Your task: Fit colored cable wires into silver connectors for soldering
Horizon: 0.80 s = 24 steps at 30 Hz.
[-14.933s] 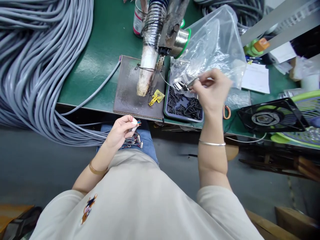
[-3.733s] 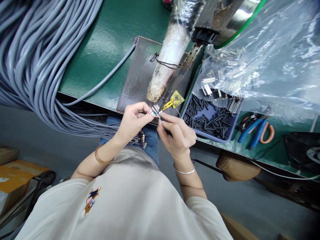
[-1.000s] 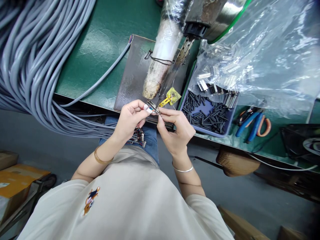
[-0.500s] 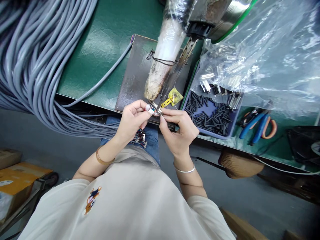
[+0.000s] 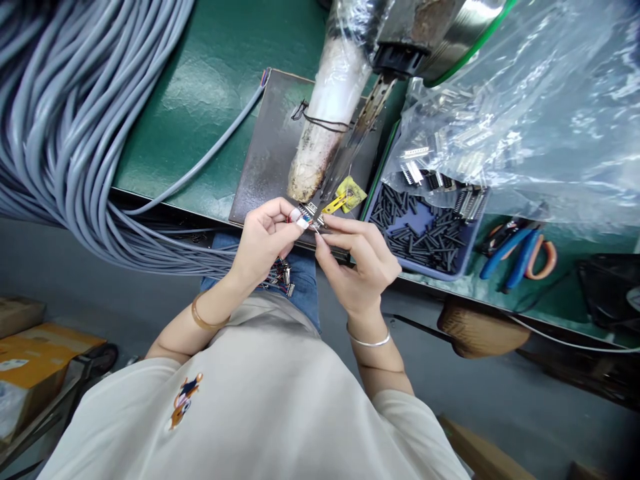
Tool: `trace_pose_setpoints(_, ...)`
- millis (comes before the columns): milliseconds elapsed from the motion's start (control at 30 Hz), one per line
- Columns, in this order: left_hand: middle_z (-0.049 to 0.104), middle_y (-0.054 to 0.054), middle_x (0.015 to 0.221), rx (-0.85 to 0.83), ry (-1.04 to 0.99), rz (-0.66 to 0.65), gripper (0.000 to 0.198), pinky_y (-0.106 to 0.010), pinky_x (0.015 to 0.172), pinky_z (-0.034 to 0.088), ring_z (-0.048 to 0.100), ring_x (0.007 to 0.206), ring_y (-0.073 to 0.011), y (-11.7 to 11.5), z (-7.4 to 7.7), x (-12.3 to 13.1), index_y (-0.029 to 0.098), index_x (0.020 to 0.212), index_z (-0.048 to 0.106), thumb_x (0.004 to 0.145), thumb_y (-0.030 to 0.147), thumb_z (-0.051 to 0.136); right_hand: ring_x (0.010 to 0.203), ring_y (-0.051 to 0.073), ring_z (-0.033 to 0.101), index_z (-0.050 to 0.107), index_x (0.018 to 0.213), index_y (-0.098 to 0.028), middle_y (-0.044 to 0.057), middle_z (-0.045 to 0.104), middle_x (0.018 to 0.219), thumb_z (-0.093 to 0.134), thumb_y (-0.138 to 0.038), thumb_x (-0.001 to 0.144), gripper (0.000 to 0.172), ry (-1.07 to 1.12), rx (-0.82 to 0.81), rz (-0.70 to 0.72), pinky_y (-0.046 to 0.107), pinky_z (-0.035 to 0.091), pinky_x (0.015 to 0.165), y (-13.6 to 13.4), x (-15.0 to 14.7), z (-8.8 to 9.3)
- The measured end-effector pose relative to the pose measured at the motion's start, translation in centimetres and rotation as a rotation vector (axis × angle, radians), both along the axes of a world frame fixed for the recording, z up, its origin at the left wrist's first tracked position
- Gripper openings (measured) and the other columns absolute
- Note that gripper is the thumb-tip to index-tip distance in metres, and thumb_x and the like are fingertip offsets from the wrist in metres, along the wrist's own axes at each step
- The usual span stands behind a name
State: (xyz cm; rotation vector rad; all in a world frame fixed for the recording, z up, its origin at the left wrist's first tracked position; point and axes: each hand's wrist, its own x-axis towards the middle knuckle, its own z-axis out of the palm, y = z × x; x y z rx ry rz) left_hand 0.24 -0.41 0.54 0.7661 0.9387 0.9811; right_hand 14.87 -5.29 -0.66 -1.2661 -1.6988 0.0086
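My left hand (image 5: 266, 235) is closed in a pinch on thin coloured wires (image 5: 306, 219), with white wrapping at its fingertips. Just beyond them, a small metal multi-pin connector (image 5: 311, 209) sits near the front edge of a dark board. The dark tip of a soldering iron (image 5: 345, 160) comes down onto the connector area. My right hand (image 5: 357, 257) is closed at the connector's right end, thumb and fingers pinched together; what lies between them is too small to make out. A yellow strip (image 5: 336, 203) on a yellow pad (image 5: 353, 192) lies beside the iron's tip.
A large bundle of grey cables (image 5: 75, 120) fills the left. A wrapped white tube (image 5: 320, 133) overhangs the dark board (image 5: 265, 153). On the right are a tray (image 5: 457, 272) of black sleeves, a plastic bag (image 5: 550, 133) with connectors, blue-handled pliers (image 5: 523, 260) and a solder spool (image 5: 463, 47).
My right hand's fingertips have shifted slightly, the thumb moving left and down along the connector's right end. My left hand stays almost still.
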Motion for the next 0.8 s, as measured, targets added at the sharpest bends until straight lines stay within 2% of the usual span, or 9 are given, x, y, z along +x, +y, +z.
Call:
trace_pose_setpoints(167,0.049,0.008,0.051,-0.041,0.036,-0.034,0.022,-0.015,0.034,0.024,0.036,0.035,-0.0004,0.04,-0.13,-0.29,0.016,0.064,0.058,0.064,0.023,0.079,0.09,0.016,0.077,0.061,0.091,-0.023,0.006,0.08,0.104,0.072,-0.007,0.085,0.02,-0.068,0.01,0.017,0.025,0.062,0.076,-0.27,0.1,-0.53)
trace_pose_setpoints(333,0.05,0.007,0.052,-0.045,0.018,-0.047,0.027,-0.015,0.035,0.025,0.038,0.036,-0.0008,-0.03,0.0,-0.53,0.015,0.063,0.058,0.062,0.025,0.083,0.087,0.015,0.077,0.062,0.09,-0.023,0.002,0.08,0.097,0.072,-0.006,0.085,0.021,0.023,-0.025,-0.011,0.026,0.063,0.078,-0.33,-0.01,-0.5)
trace_pose_setpoints(567,0.053,0.005,0.055,-0.023,0.0,-0.067,0.027,-0.015,0.036,0.026,0.04,0.038,-0.0004,0.2,-0.29,-0.81,0.014,0.06,0.058,0.06,0.022,0.085,0.087,0.015,0.078,0.065,0.094,-0.024,0.003,0.081,0.1,0.07,-0.003,0.085,0.023,-0.069,0.023,0.007,0.024,0.063,0.078,-0.26,-0.02,-0.5)
trace_pose_setpoints(800,0.052,0.005,0.053,-0.114,-0.049,-0.122,0.026,-0.015,0.038,0.024,0.037,0.039,0.0,0.56,0.05,-0.77,0.014,0.056,0.056,0.059,0.019,0.082,0.085,0.015,0.078,0.064,0.093,-0.024,0.002,0.08,0.097,0.069,-0.006,0.088,0.02,-0.074,-0.007,0.031,0.026,0.064,0.077,0.01,0.34,-0.88)
